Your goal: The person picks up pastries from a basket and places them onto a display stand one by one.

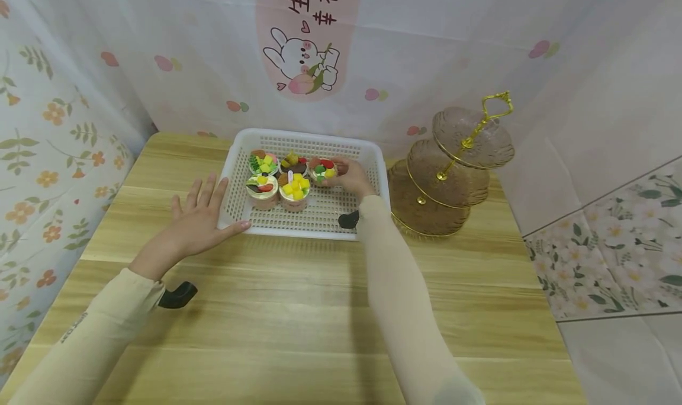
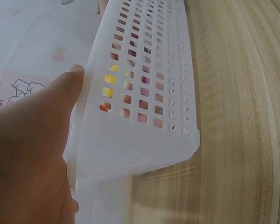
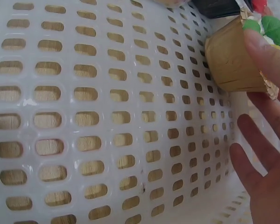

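Note:
My right hand (image 1: 351, 178) reaches into a white perforated plastic basket (image 1: 319, 230) and pinches a toy cupcake (image 1: 323, 169) in a brown paper cup. Red, green and yellow pieces top it. In the right wrist view, thumb and forefinger are at the rim of this cupcake (image 3: 235, 56), which looks tilted; the other fingers spread below. My left hand (image 1: 197, 221) lies at the basket's left end with fingers extended, its thumb on the front rim. Several more toy dessert cups stand left of the pinched one, including one with yellow cubes (image 1: 295, 187) and one with cream (image 1: 262, 186).
A three-tier brown translucent stand (image 1: 447, 174) with a gold handle is just right of the basket. Both stand on a wooden table (image 1: 298, 322). A printed curtain (image 1: 202, 50) hangs behind, and a floral-patterned wall surface (image 1: 613, 239) is at the right.

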The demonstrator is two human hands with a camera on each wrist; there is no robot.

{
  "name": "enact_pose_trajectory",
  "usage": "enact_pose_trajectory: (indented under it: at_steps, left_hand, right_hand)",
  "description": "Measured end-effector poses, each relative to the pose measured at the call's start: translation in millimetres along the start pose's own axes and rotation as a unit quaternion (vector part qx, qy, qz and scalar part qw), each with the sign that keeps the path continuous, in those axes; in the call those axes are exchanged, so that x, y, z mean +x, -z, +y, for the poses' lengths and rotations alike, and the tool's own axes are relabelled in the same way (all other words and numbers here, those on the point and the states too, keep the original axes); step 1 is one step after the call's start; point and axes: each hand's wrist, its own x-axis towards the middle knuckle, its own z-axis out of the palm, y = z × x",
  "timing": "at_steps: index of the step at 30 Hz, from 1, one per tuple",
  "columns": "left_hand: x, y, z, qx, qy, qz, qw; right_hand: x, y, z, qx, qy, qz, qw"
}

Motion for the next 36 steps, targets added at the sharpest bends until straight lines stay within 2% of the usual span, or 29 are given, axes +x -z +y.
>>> enact_pose_trajectory:
  at_steps: [9, 17, 22, 30, 36]
  left_hand:
    - [-0.2, -1.6, 0.8, 0.006, 0.002, -0.001, 1.0000]
    - [-0.6, -1.4, 1.7, 0.002, 0.002, -0.001, 1.0000]
    - [-0.4, -1.2, 2.6, 0.000, 0.003, -0.002, 1.0000]
    - [-0.2, 0.0, 3.0, -0.007, 0.003, 0.004, 1.0000]
    - [-0.7, -0.1, 1.5, -0.007, 0.003, 0.007, 0.9999]
  right_hand:
    - [2.7, 1, 5, -0.012, 0.000, 0.012, 0.9999]
    - [2.7, 0, 5, -0.040, -0.004, -0.002, 0.9992]
    - [2.1, 1, 6, -0.043, -0.003, 0.007, 0.9991]
    - [2.8, 5, 2, -0.021, 0.031, 0.022, 0.9991]
    - [1.7, 14, -4, -0.025, 0.056, 0.027, 0.9978]
